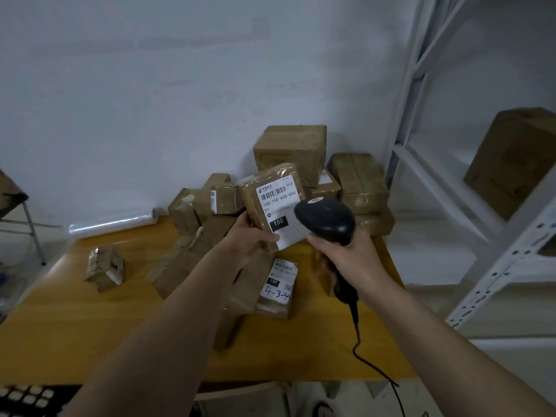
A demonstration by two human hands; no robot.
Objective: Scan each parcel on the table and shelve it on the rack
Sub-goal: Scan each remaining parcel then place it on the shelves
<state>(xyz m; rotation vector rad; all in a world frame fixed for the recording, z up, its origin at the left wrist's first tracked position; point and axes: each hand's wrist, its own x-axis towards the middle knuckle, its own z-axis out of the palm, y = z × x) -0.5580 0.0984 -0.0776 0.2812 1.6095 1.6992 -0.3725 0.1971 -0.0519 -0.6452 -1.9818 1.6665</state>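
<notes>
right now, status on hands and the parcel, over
Left hand gripping brown taped cardboard parcel, white label up. Right hand gripping black corded handheld scanner, head over label. Nothing between them; white metal rack at right.

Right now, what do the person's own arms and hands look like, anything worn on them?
Both forearms are bare up to the picture's edge: no sleeves show. The left hand and right hand wear no gloves, and no watch, ring or wristband is visible.

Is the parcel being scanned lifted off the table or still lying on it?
Lifted. The left hand holds the parcel up, label facing the camera, above the pile, with the scanner in the right hand.
</notes>
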